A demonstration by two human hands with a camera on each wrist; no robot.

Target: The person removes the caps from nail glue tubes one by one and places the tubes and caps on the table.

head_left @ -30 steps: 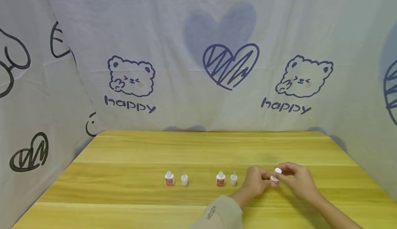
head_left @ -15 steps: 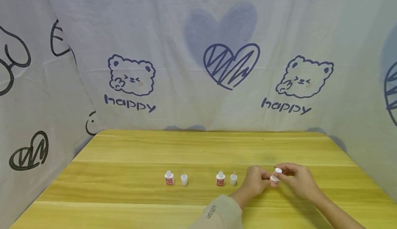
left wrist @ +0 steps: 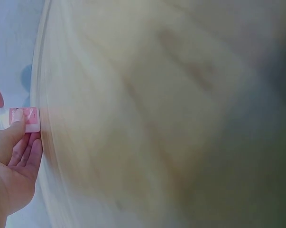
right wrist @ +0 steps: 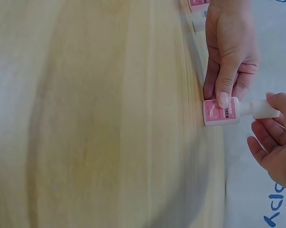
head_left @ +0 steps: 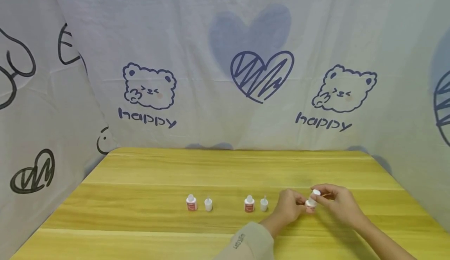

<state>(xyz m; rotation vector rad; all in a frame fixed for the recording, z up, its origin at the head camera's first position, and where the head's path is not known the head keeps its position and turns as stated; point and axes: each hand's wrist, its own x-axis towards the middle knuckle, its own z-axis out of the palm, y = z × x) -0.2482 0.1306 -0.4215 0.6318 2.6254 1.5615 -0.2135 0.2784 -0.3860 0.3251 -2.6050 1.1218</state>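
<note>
At the table's right side, my left hand (head_left: pixel 289 205) pinches a small white bottle (head_left: pixel 310 207) with a pink label between thumb and fingers. The bottle stands with its base at the tabletop. My right hand (head_left: pixel 339 205) pinches the white cap (head_left: pixel 315 193) at the bottle's top between thumb and fingertips. A stretch of the narrower neck shows between bottle (right wrist: pixel 221 111) and cap (right wrist: pixel 265 109) in the right wrist view. In the left wrist view, the left thumb lies across the pink label (left wrist: pixel 31 116).
Left of the hands stands an uncapped bottle (head_left: pixel 249 204) beside its upturned cap (head_left: pixel 264 204), which has a thin stem. Farther left are another uncapped bottle (head_left: pixel 191 203) and its cap (head_left: pixel 208 204). A printed cloth (head_left: pixel 211 131) hangs behind the wooden table (head_left: pixel 158 170).
The cap in my right hand has risen slightly from the bottle and shows more of its side. The left hand has stayed almost in place.
</note>
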